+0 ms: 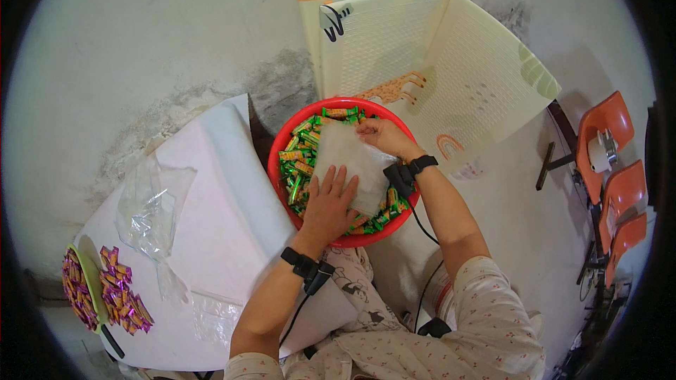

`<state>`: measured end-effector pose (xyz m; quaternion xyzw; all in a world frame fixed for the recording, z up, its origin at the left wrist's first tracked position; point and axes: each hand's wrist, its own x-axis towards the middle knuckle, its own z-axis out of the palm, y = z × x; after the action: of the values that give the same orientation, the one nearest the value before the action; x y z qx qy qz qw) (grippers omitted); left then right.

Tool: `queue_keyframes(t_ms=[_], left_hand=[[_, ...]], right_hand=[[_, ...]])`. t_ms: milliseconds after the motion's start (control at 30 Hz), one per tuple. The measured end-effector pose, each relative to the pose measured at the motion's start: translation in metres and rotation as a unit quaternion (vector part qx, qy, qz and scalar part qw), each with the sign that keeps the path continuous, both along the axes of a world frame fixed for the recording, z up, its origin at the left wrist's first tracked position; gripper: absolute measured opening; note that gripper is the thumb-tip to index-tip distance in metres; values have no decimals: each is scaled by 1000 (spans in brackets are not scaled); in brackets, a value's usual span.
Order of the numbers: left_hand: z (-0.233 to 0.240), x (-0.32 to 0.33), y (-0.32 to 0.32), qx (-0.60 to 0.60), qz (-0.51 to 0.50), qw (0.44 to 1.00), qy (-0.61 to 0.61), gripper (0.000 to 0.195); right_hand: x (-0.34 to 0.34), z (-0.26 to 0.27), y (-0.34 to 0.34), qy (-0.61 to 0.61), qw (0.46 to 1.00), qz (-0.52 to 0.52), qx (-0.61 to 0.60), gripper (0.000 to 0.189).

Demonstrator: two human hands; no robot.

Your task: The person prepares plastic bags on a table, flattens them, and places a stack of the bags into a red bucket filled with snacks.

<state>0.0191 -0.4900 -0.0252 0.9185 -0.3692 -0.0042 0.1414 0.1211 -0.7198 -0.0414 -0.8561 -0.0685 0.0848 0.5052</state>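
A red plastic basin (275,198) before me is filled with small candies (297,168) in green and yellow wrappers. On top of them lies a stack of clear plastic bags (346,150). My left hand (330,206) rests flat on the lower left of the stack, fingers a little apart, holding nothing. At the stack's upper right edge, my right hand (388,137) has its fingers bent and pinches the plastic. Its fingertips partly hide the pinched edge. Each wrist wears a black strap with a small cabled device.
A white-covered table (222,179) on the left bears a crumpled clear bag (150,216), purple-wrapped candies (124,295) and a green container (92,279) of similar ones, beside a black handle (112,341). A folded foam play mat (391,42) stands behind the basin. Orange seats (604,142) line the right.
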Motion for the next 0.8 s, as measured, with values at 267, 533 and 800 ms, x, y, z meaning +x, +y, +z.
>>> queue_keyframes(t_ms=[267, 533, 800], left_hand=[[14, -1, -6, -25, -1, 998, -52, 65], [-12, 13, -9, 9, 6, 998, -56, 60], [-15, 10, -7, 26, 8, 1000, 9, 84]], right_hand=[[4, -17, -1, 37, 985, 6, 171, 23], [-17, 9, 20, -218, 969, -89, -71, 34], [-63, -19, 20, -249, 907, 84, -328, 48]])
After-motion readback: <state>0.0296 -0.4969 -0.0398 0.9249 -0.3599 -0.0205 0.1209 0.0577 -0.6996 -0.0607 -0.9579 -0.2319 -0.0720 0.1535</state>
